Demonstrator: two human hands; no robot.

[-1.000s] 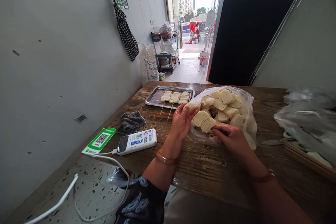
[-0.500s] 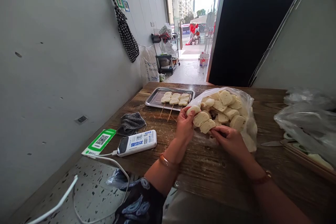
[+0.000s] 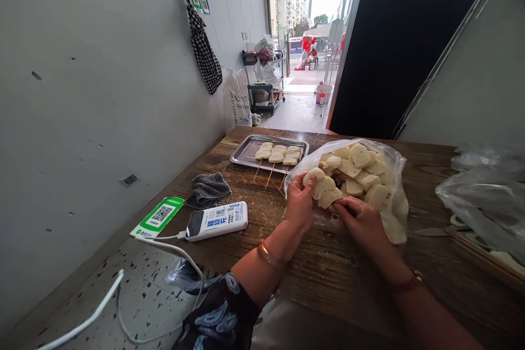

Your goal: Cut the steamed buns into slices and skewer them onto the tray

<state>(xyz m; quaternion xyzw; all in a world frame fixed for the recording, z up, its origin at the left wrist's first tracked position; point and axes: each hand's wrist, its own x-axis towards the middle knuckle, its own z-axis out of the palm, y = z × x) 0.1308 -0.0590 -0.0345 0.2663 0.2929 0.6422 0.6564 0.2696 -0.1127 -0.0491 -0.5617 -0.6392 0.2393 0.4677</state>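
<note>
My left hand point(image 3: 301, 199) is closed around a short row of pale, spongy food slices point(image 3: 328, 192), thumb on top at the upper end. At the lower end of that row, my right hand point(image 3: 359, 219) pinches the end of a thin skewer, mostly covered by my fingers. Just behind both hands lies an open clear plastic bag point(image 3: 397, 167) heaped with loose slices point(image 3: 363, 161) of the same kind. Beyond my left hand, a metal tray point(image 3: 241, 154) carries several finished-looking skewers of slices point(image 3: 278, 154), their sticks pointing toward me.
Left on the wooden table point(image 3: 254, 262) are a grey cloth point(image 3: 209, 190), a white power bank point(image 3: 219, 221) with a cable, and a green QR card point(image 3: 159, 217). To the right lie a knife point(image 3: 432, 231) and crumpled plastic bags point(image 3: 484, 191). A cart point(image 3: 264, 85) stands by the doorway.
The view has shifted slightly, moving the scene a little to the right. The slices between my hands sit closer together and tilt more; both hands keep their hold.
</note>
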